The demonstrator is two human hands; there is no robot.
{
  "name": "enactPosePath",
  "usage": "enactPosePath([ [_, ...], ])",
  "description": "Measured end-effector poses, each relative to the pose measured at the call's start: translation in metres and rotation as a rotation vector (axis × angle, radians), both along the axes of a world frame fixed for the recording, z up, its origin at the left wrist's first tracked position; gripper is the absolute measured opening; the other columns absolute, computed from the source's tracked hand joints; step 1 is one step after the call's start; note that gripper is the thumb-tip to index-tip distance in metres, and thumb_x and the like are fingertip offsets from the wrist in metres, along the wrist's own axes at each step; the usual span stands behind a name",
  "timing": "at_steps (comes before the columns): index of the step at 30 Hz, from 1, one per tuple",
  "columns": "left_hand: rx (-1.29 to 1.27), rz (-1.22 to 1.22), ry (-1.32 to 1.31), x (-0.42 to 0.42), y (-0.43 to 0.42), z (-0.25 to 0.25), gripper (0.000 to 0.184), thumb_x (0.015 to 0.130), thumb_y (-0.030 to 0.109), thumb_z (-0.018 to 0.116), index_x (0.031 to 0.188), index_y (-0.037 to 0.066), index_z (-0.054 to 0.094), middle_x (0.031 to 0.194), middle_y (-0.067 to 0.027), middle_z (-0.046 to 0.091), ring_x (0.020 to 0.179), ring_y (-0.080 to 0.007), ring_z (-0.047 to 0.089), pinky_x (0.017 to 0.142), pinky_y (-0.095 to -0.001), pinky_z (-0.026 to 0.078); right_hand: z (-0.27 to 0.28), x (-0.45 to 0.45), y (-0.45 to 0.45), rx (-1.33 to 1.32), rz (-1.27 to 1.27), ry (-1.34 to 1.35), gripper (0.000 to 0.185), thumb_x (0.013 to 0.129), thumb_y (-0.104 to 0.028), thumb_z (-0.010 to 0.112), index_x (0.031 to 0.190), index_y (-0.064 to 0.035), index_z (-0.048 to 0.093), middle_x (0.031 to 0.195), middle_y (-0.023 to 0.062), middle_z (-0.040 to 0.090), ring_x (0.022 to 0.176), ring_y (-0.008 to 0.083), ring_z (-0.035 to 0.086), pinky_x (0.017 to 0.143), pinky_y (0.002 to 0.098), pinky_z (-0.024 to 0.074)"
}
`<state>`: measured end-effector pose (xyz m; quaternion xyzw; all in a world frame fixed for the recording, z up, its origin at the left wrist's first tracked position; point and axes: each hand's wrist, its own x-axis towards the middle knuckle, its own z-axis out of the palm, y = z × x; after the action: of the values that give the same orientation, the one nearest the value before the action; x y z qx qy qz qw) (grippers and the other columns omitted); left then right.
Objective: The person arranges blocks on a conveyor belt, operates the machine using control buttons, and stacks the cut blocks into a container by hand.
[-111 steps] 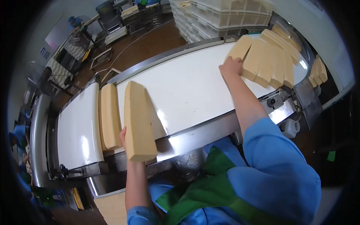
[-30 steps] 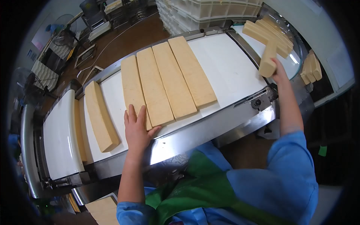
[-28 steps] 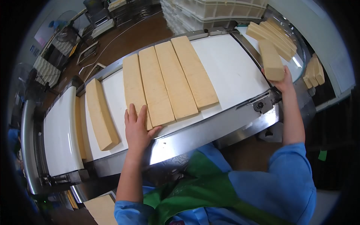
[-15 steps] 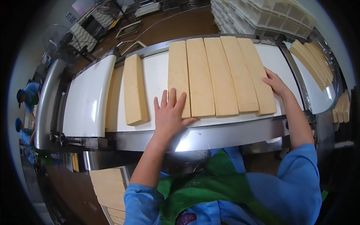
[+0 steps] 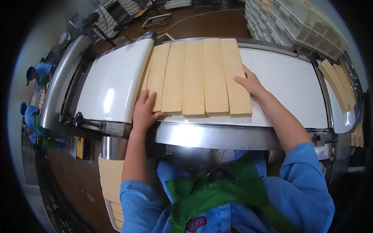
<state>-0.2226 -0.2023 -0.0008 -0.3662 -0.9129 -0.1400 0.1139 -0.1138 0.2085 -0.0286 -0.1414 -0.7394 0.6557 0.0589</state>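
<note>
Several long pale-yellow blocks [image 5: 193, 77] lie side by side in a row on a white conveyor belt [image 5: 283, 85]. My left hand [image 5: 143, 112] rests at the near left end of the row, fingers spread over the leftmost blocks and thumb pointing right along their near ends. At the other end, my right hand [image 5: 251, 82] takes hold of the rightmost block [image 5: 235, 77], thumb on its top and fingers against its right side. The left end of the row meets the edge of a raised white belt section [image 5: 112, 77] and is partly hidden there.
A metal rail [image 5: 217, 136] runs along the belt's near side. More blocks [image 5: 110, 174] sit in a tray at lower left, and thin curved slabs [image 5: 337, 87] stand at right. White crates [image 5: 299, 27] are stacked behind. Co-workers in blue [image 5: 40, 72] are at far left.
Both hands have moved left with the row of blocks. The gap between the row and the formerly separate left block has closed. The camera view has also shifted.
</note>
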Motion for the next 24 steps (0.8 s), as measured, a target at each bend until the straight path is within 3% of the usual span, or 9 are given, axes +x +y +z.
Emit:
enactPosePath([
  [2,0.032,-0.190,0.183,0.003,-0.001,-0.008,0.066,0.059,0.023,0.084,0.116,0.006,0.056,0.127,-0.0137,0.052,0.118,-0.0373,0.048,0.100,-0.0454,0.041,0.008,0.000,-0.010,0.127,-0.075,0.008,0.073,0.082,-0.014,0.068,0.145,-0.0046,0.032,0.135,0.0188,0.049,0.123,0.0270,0.049,0.100,0.0344,0.0411],
  [4,0.129,-0.161,0.163,0.018,0.000,-0.015,0.061,0.060,0.021,0.083,0.113,0.006,0.058,0.123,-0.0141,0.054,0.119,-0.0346,0.048,0.100,-0.0454,0.041,0.018,0.022,-0.028,0.326,-0.094,0.047,0.073,0.080,-0.021,0.071,0.143,-0.0063,0.036,0.138,0.0213,0.046,0.128,0.0314,0.045,0.100,0.0362,0.0417],
  [6,0.183,-0.204,0.075,0.038,0.013,0.000,0.059,0.061,0.023,0.082,0.113,0.007,0.058,0.124,-0.0139,0.054,0.120,-0.0328,0.048,0.099,-0.0443,0.040,0.017,0.053,-0.065,1.098,-0.063,0.062,0.079,0.073,-0.034,0.077,0.140,-0.0083,0.042,0.143,0.0225,0.039,0.135,0.0382,0.033,0.101,0.0403,0.0421],
  [9,0.207,-0.328,0.116,0.049,0.045,0.005,0.057,0.062,0.024,0.080,0.112,0.008,0.059,0.122,-0.0128,0.054,0.118,-0.0308,0.048,0.096,-0.0404,0.040,0.030,0.066,-0.109,1.343,0.004,0.046,0.088,0.065,-0.047,0.080,0.136,-0.0082,0.047,0.146,0.0211,0.035,0.138,0.0429,0.025,0.101,0.0445,0.0420],
  [14,0.280,-0.256,0.103,0.034,0.056,-0.011,0.051,0.061,0.023,0.079,0.104,0.008,0.060,0.110,-0.0082,0.057,0.108,-0.0256,0.052,0.088,-0.0386,0.042,0.018,0.051,-0.110,1.337,-0.012,0.037,0.093,0.060,-0.053,0.080,0.135,-0.0091,0.048,0.143,0.0199,0.038,0.136,0.0448,0.027,0.101,0.0470,0.0424],
  [16,0.281,-0.247,0.079,0.035,0.053,-0.012,0.051,0.060,0.019,0.079,0.106,0.006,0.059,0.109,-0.0094,0.056,0.104,-0.0278,0.052,0.085,-0.0395,0.042,0.019,0.052,-0.116,1.350,-0.034,0.082,0.090,0.062,-0.053,0.080,0.133,-0.0075,0.050,0.140,0.0198,0.042,0.134,0.0450,0.030,0.101,0.0463,0.0417],
  [19,0.259,-0.222,0.056,0.053,0.048,-0.005,0.046,0.064,0.013,0.077,0.105,0.005,0.059,0.102,-0.0113,0.056,0.098,-0.0312,0.053,0.082,-0.0408,0.043,0.023,0.057,-0.126,1.392,-0.055,0.077,0.077,0.068,-0.044,0.078,0.130,-0.0059,0.052,0.140,0.0207,0.042,0.132,0.0432,0.034,0.102,0.0451,0.0398],
  [22,0.304,-0.176,0.054,0.098,0.031,0.008,0.036,0.069,0.011,0.073,0.103,0.005,0.060,0.101,-0.0143,0.058,0.100,-0.0351,0.054,0.084,-0.0428,0.045,0.018,0.078,-0.144,1.343,-0.095,0.443,0.055,0.075,-0.030,0.075,0.120,-0.0043,0.058,0.135,0.0221,0.046,0.126,0.0406,0.042,0.101,0.0447,0.0385],
  [24,0.422,-0.136,0.097,0.139,0.001,-0.007,0.030,0.074,0.013,0.072,0.100,0.005,0.062,0.114,-0.0165,0.059,0.109,-0.0352,0.054,0.092,-0.0422,0.045,0.020,0.109,-0.171,1.034,0.044,0.672,0.032,0.076,-0.014,0.071,0.105,-0.0023,0.062,0.117,0.0213,0.059,0.110,0.0383,0.054,0.092,0.0454,0.0445],
])
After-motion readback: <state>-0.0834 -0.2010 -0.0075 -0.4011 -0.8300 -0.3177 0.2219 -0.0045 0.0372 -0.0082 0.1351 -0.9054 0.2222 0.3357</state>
